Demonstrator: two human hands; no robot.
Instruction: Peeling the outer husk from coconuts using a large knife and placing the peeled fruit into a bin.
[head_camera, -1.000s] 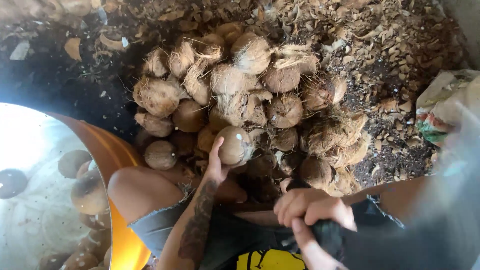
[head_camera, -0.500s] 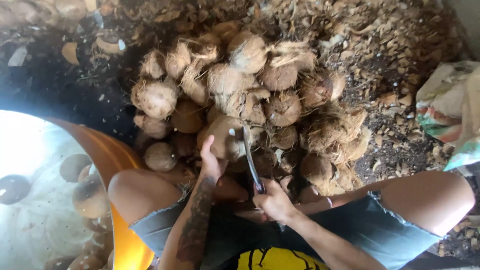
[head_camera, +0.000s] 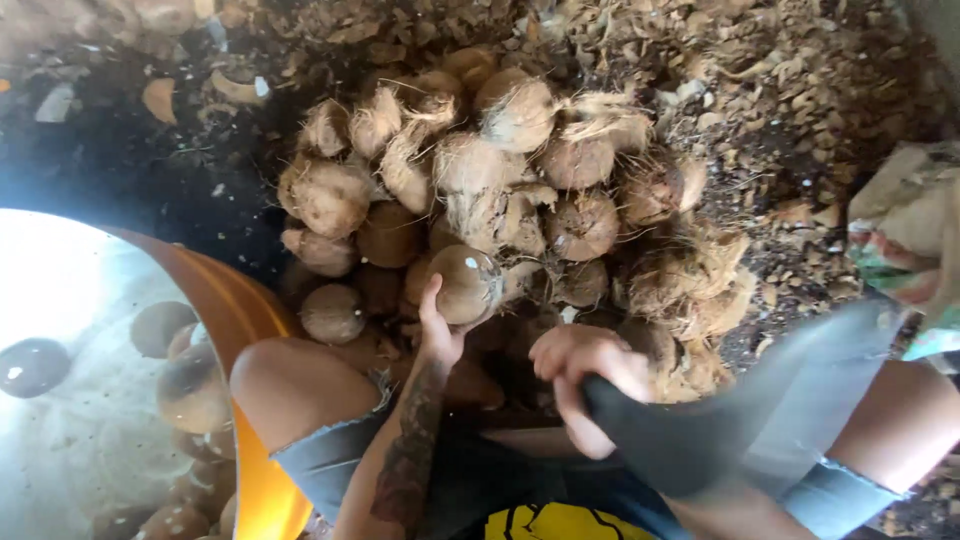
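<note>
My left hand (head_camera: 437, 338) grips a husked brown coconut (head_camera: 466, 284) from below and steadies it at the near edge of a pile of coconuts (head_camera: 500, 180). My right hand (head_camera: 583, 378) is closed around the handle of a large dark knife (head_camera: 740, 420). Its blade is a motion-blurred streak that sweeps up to the right, over my right thigh. The blade's edge and tip are too blurred to make out. The knife is clear of the coconut. My bare knees and denim shorts frame both hands.
An orange tub (head_camera: 240, 330) at the left holds pale water and several floating coconuts (head_camera: 160, 325). Dry husk litter (head_camera: 800, 120) covers the ground behind and right of the pile. A crumpled sack (head_camera: 905, 225) lies at the right edge.
Half a second ago the knife blade was down on the held coconut. My right hand has since swung it up and away to the right. The left hand keeps its hold.
</note>
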